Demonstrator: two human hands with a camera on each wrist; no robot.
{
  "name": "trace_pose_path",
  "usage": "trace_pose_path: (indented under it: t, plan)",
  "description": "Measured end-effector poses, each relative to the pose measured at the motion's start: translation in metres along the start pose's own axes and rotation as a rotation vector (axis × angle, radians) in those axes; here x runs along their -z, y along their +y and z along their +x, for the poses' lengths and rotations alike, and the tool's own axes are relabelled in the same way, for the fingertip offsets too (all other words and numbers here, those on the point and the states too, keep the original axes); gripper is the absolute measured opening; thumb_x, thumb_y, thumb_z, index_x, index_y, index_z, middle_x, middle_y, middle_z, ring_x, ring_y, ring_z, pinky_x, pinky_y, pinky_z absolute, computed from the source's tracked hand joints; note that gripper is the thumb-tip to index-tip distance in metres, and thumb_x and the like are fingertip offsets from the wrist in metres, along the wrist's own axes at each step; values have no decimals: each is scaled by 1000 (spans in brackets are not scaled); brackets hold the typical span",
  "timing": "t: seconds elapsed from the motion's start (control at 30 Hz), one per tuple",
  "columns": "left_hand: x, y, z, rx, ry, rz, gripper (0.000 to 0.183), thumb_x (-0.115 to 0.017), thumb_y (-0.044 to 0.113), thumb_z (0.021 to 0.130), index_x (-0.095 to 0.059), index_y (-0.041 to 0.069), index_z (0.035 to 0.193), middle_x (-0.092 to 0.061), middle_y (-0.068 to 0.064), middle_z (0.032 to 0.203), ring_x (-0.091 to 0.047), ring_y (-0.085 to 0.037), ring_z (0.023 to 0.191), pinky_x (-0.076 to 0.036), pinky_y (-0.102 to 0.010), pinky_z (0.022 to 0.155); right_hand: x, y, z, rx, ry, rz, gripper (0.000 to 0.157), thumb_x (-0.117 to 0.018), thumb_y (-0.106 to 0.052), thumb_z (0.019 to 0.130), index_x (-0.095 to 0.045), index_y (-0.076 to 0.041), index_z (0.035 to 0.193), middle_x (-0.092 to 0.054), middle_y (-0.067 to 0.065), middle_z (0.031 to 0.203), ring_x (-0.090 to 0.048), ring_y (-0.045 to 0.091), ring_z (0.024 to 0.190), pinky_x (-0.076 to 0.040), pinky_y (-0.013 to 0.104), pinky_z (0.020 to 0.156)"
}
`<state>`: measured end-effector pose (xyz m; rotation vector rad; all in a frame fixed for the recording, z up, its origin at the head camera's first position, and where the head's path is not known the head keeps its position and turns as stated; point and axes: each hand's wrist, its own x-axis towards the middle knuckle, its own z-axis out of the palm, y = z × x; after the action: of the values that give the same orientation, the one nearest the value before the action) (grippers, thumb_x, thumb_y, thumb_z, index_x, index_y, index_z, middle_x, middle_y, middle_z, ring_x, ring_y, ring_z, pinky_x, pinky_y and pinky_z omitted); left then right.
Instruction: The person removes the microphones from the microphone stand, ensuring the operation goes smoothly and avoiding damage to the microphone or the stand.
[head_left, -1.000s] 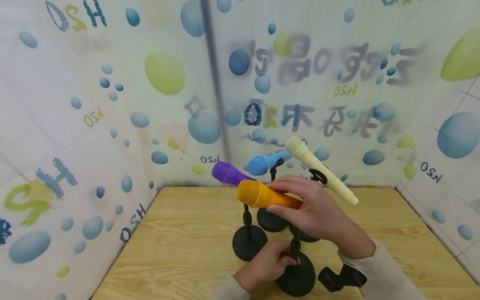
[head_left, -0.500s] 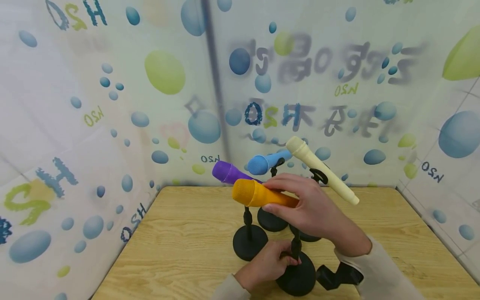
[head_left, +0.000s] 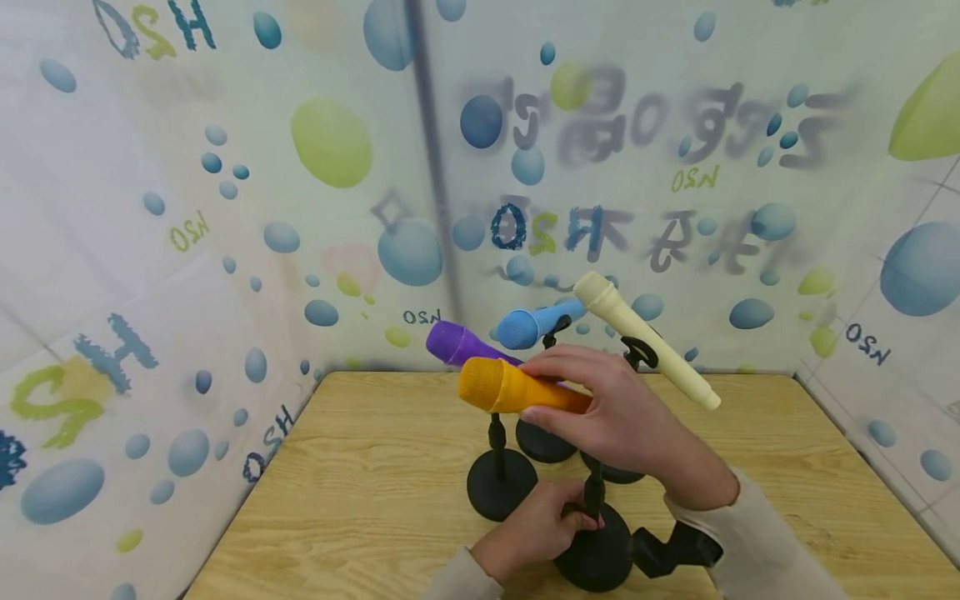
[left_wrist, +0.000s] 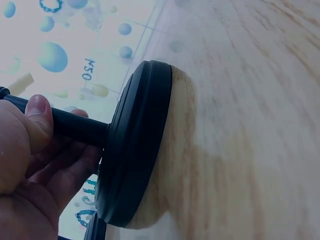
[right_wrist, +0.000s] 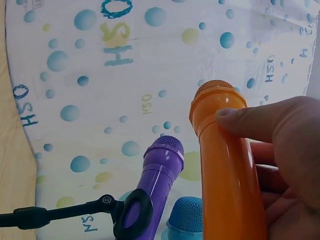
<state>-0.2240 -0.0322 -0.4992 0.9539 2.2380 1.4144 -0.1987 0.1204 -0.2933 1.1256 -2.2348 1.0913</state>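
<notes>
My right hand (head_left: pixel 622 408) grips an orange microphone (head_left: pixel 487 385) by its body, its mesh head pointing left. In the right wrist view the thumb lies along the orange microphone (right_wrist: pixel 227 170) just below the head. Low in front, my left hand (head_left: pixel 532 521) holds the pole of a black microphone stand (head_left: pixel 600 554) close above its round base. The left wrist view shows thumb and fingers around that pole (left_wrist: pixel 75 125), with the base (left_wrist: pixel 140 145) on the table. The top of this stand is hidden behind the right hand.
Behind the orange microphone, a purple microphone (head_left: pixel 450 342), a blue microphone (head_left: pixel 521 329) and a cream microphone (head_left: pixel 648 337) sit tilted in black stands. All stand on a wooden table (head_left: pixel 352 467). A patterned curtain (head_left: pixel 337 250) encloses its back and sides.
My right hand has shifted slightly left with the orange microphone. The left hand keeps its hold on the stand's pole.
</notes>
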Motion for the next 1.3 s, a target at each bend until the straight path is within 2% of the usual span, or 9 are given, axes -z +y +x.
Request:
trace_pose_path:
  t: [0.1, 0.43, 0.87, 1.3]
  plan:
    - [-1, 0, 0, 2, -3, -6, 14, -66, 1, 105, -76, 10, 108, -80, 6, 103, -69, 7, 91, -57, -16, 93, 0, -1, 1, -6, -9, -3, 34, -86, -9, 92, -77, -6, 125, -79, 5, 120, -75, 17, 103, -66, 32, 89]
    - [-1, -1, 0, -70, 9, 29, 12, -65, -2, 105, -75, 4, 108, -81, -1, 104, -68, 9, 90, -58, -15, 90, -3, -2, 4, -12, -30, -17, 34, -87, -11, 93, -77, -6, 125, -80, 4, 121, -75, 18, 103, -66, 34, 89]
    - [-1, 0, 0, -75, 16, 65, 12, -66, 1, 105, -76, 8, 107, -81, 2, 103, -68, 9, 90, -58, -15, 91, -4, -8, 9, -57, -59, 22, 36, -87, -12, 93, -77, -6, 127, -79, 6, 123, -75, 20, 106, -66, 31, 88]
    - [-1, -1, 0, -82, 26, 73, 12, -68, 2, 105, -76, 10, 106, -81, 3, 102, -68, 9, 91, -58, -15, 92, -8, -12, 13, -57, -61, 41, 37, -87, -12, 93, -76, -6, 128, -79, 6, 122, -74, 18, 102, -66, 30, 87]
